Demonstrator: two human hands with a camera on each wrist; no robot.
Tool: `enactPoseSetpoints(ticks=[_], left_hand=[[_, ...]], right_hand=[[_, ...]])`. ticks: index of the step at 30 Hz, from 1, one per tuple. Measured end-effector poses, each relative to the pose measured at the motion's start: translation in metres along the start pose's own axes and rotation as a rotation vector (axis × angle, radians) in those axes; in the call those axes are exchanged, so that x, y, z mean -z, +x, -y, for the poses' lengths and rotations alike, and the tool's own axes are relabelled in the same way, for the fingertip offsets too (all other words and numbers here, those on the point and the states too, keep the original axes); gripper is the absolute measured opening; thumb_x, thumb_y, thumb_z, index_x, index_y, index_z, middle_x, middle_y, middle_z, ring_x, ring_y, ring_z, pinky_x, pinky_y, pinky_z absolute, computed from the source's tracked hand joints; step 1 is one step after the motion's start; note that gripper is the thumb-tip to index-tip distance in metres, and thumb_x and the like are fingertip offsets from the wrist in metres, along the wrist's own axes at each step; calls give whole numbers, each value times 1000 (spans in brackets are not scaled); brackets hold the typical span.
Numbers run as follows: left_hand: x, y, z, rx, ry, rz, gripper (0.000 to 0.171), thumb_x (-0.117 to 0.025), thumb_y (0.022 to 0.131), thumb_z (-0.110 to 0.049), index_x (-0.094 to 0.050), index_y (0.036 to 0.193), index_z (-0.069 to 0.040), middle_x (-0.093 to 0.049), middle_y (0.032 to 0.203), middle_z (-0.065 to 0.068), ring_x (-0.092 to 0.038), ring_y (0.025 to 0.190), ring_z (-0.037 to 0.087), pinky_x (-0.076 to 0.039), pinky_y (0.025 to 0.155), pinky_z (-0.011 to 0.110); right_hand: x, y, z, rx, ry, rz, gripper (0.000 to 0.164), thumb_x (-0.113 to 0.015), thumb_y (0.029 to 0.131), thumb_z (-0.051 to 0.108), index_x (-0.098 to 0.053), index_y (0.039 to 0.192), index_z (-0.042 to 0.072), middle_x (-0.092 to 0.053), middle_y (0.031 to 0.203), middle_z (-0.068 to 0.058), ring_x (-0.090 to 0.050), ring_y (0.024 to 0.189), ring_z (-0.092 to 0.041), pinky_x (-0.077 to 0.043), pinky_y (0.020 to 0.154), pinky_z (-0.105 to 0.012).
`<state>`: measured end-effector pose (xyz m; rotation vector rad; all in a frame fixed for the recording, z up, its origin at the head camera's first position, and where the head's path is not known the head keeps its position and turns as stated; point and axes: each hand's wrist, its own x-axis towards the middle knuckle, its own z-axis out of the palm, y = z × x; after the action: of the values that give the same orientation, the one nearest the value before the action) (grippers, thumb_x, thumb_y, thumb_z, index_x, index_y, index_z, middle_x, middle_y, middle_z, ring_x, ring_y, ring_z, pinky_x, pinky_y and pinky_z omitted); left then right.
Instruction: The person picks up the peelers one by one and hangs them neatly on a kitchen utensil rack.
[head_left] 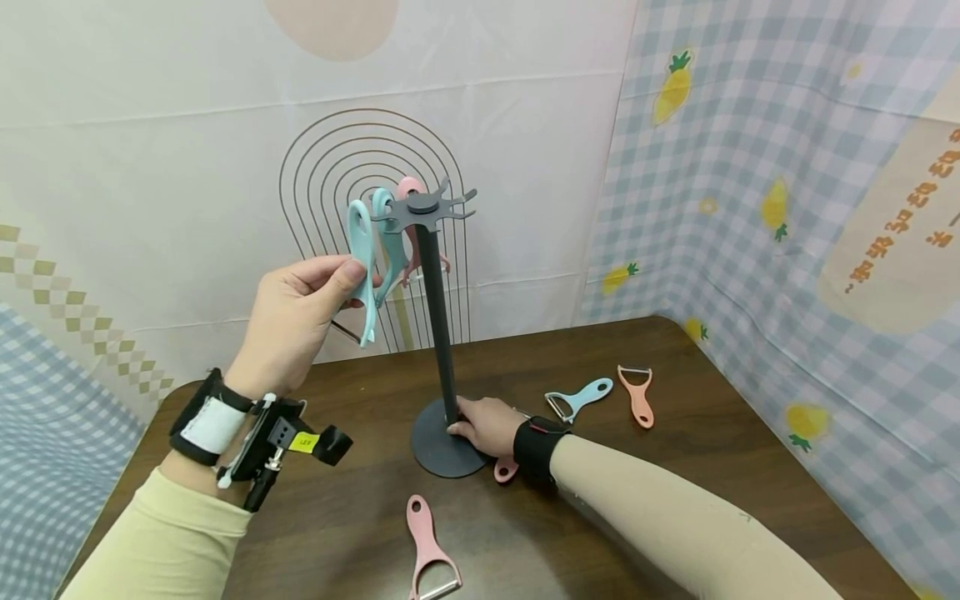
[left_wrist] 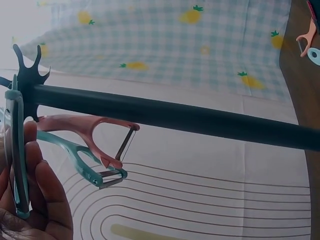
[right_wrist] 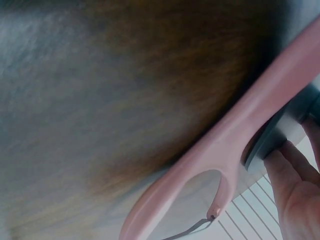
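Thumb and fingers of the left hand (head_left: pixel 288 317) pinch a blue peeler (head_left: pixel 363 250), at eight o'clock from the top of the stand (head_left: pixel 437 308). Beside it hang a second blue peeler (head_left: pixel 392 248) and a pink peeler (left_wrist: pixel 75 124), blades clear only in the left wrist view. One loose pink peeler (head_left: pixel 423 533) lies at six o'clock from the stand's foot, which the right hand (head_left: pixel 491 425) holds. At four o'clock, another pink peeler (right_wrist: pixel 216 150) shows its ring only in the right wrist view. A third blue peeler (head_left: pixel 588 395) and an orange peeler (head_left: pixel 641 405) lie near three o'clock.
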<state>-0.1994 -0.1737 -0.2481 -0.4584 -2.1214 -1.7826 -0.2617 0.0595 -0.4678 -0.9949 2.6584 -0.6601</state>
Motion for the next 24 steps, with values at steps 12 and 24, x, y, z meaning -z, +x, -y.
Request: enactPoseSetpoints(ticks=[12, 24], left_hand=[[-1, -1, -1, 19, -8, 24, 33, -64, 94, -29, -70, 113, -3, -72, 97, 5, -63, 97, 22, -52, 81, 28], [-3, -2, -2, 30, 53, 22, 36, -62, 95, -33, -70, 115, -5, -72, 98, 5, -63, 94, 22, -52, 81, 28]], right_hand=[[-3, 1, -3, 4, -5, -7, 37, -53, 100, 36, -51, 130, 15, -67, 107, -3, -64, 99, -15, -50, 86, -32], [-3, 0, -2, -2, -8, -1, 40, -52, 100, 37, -50, 133, 15, -67, 109, -3, -63, 101, -15, -50, 87, -32]])
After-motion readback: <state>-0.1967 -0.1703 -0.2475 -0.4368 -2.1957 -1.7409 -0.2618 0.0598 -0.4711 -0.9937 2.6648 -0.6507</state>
